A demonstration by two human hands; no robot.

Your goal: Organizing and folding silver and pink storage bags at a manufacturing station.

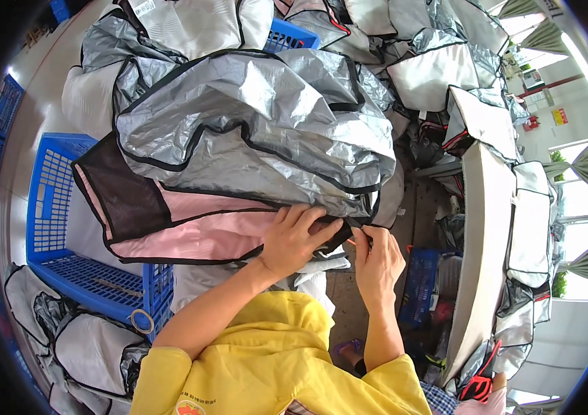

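Observation:
A large sewn piece with crinkled silver lining (pixel 259 104), pink cloth (pixel 204 232), a black mesh panel (pixel 124 197) and black binding is spread before me. My left hand (pixel 297 238) is closed on its near right corner, fingers bent over the black binding. Just to the right, my right hand (pixel 379 263) is pinched at the same corner, thumb and forefinger together by the black edging. A thin orange bit (pixel 351 242) shows beside those fingertips; what they pinch is too small to make out.
A blue plastic crate (pixel 41 200) stands at the left. White padded pieces with black edging are heaped at the lower left (pixel 93 349) and at the back (pixel 432 76). A pale board (pixel 481 256) rises on the right, and another blue crate (pixel 418 287) sits low beside it.

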